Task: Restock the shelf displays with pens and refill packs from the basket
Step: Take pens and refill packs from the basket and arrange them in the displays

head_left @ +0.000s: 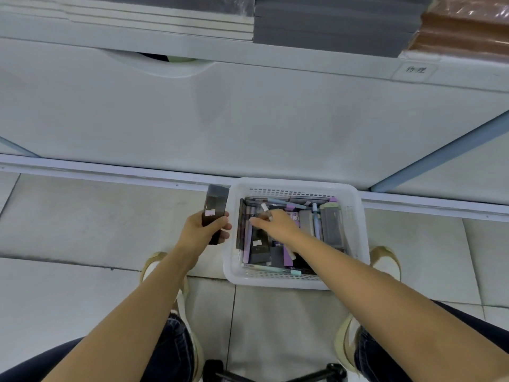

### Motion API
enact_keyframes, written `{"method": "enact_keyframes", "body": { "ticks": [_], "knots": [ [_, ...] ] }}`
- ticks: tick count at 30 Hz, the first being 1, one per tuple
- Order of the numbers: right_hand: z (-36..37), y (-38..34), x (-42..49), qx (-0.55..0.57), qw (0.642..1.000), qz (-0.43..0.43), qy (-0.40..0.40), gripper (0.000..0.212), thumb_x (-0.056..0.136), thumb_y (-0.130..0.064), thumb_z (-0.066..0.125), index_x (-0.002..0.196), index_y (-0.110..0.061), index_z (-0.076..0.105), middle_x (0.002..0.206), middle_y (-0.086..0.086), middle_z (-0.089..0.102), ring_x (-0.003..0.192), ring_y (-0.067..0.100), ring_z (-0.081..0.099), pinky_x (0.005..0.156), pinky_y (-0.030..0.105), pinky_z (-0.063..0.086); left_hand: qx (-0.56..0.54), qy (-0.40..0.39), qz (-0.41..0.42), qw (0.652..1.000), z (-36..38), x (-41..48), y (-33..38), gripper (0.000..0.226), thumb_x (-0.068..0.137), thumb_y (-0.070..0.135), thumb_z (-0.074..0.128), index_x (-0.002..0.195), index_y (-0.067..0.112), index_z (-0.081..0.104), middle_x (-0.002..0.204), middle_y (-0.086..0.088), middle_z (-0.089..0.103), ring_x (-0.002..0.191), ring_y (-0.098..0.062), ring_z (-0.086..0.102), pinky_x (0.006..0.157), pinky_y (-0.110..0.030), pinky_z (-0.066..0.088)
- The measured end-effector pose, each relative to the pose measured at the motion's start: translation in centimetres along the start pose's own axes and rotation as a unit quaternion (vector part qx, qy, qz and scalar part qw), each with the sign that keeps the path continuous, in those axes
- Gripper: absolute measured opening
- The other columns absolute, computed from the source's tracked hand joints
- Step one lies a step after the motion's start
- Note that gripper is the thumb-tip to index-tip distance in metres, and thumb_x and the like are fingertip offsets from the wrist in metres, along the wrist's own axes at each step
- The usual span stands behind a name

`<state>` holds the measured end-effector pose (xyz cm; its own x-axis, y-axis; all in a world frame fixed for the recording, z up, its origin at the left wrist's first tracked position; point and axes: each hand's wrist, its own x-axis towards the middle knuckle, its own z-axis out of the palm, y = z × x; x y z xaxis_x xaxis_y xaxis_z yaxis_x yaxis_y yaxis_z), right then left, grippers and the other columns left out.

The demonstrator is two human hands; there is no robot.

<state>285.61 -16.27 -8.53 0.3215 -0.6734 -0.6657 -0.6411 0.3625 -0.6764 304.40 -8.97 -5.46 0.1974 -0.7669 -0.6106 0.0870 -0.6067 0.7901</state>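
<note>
Picking stage, by the look of it. The white plastic basket is sat on the tiled floor, right against the foot of the shelf unit. It is packed with pens and flat packs in grey, lilac and black.

A dark, glossy refill pack is gripped upright in the left hand, fingers wrapped round its lower half, just left of the basket. The right hand is down inside the basket. A slim white-capped pen looks to be pinched between its curled fingers, cap poking out above the knuckles.

Probably best done by type, so one display gets filled per trip. The film wrap on the packs looks slick, so a firm side grip is advised. The round pens should be lifted clear of the slotted walls, not dragged.
</note>
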Motion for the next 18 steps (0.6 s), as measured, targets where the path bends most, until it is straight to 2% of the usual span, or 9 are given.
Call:
{"method": "enact_keyframes", "body": {
  "ticks": [1,3,5,7,11,14,18],
  "knots": [
    [0.8,0.0,0.5,-0.001,1.0,-0.004,0.008,0.045,0.092,-0.035,0.062,0.108,0.007,0.065,0.105,0.024,0.066,0.097,0.03,0.065,0.091,0.043,0.049,-0.006,-0.002,-0.002,1.0,0.0,0.1,-0.2,0.01,0.092,0.013,0.064,0.101,0.01,0.067,0.08,-0.007,0.073,0.069,-0.02,0.066,0.066,-0.026,0.058],
    [2.0,-0.3,1.3,-0.009,0.999,-0.015,0.031,0.037,0.092,-0.031,0.064,0.1,0.006,0.067,0.097,0.021,0.069,0.086,0.025,0.064,0.083,0.039,0.052,-0.015,-0.011,-0.003,1.0,0.0,0.1,-0.5,0.009,0.092,0.012,0.065,0.1,0.011,0.068,0.078,-0.006,0.071,0.068,-0.018,0.064,0.067,-0.027,0.057],
    [2.6,-0.3,1.9,-0.015,0.999,-0.006,0.028,0.026,0.093,-0.028,0.063,0.086,-0.003,0.067,0.085,0.011,0.067,0.08,0.02,0.061,0.078,0.034,0.05,-0.013,-0.014,0.0,1.0,-0.1,0.3,-0.7,0.009,0.092,0.012,0.065,0.1,0.013,0.068,0.078,-0.006,0.071,0.068,-0.017,0.064,0.068,-0.027,0.057],
    [2.7,-0.2,2.0,-0.01,1.0,0.001,0.016,0.024,0.093,-0.025,0.062,0.076,-0.008,0.062,0.077,0.006,0.062,0.077,0.018,0.059,0.08,0.036,0.049,-0.008,-0.015,0.002,1.0,-0.1,0.4,-0.8,0.01,0.091,0.012,0.065,0.101,0.013,0.068,0.08,-0.007,0.071,0.069,-0.017,0.064,0.071,-0.028,0.057],
    [2.2,0.3,1.9,-0.007,1.0,-0.007,0.008,0.029,0.088,-0.02,0.069,0.096,0.007,0.067,0.098,0.022,0.068,0.092,0.03,0.064,0.087,0.041,0.049,-0.01,-0.013,-0.001,1.0,-0.1,0.5,-0.9,0.01,0.092,0.014,0.064,0.101,0.014,0.069,0.079,-0.007,0.07,0.07,-0.018,0.064,0.072,-0.03,0.057],
    [1.5,-0.2,1.5,-0.008,0.999,-0.036,0.0,0.027,0.085,-0.023,0.073,0.093,0.003,0.069,0.09,0.013,0.07,0.082,0.02,0.063,0.078,0.035,0.049,0.003,-0.01,0.003,1.0,0.0,0.6,-0.5,0.01,0.094,0.018,0.062,0.099,0.013,0.069,0.08,-0.003,0.075,0.069,-0.018,0.067,0.066,-0.024,0.058],
    [-1.4,-2.0,-0.1,0.038,0.995,-0.082,-0.03,0.018,0.082,-0.027,0.076,0.092,-0.013,0.074,0.086,0.0,0.074,0.084,0.011,0.07,0.079,0.021,0.048,0.0,-0.008,0.014,1.0,0.4,0.4,1.1,0.011,0.093,0.019,0.063,0.101,0.012,0.066,0.09,-0.002,0.077,0.079,-0.015,0.074,0.061,-0.016,0.054]
  ]
}}
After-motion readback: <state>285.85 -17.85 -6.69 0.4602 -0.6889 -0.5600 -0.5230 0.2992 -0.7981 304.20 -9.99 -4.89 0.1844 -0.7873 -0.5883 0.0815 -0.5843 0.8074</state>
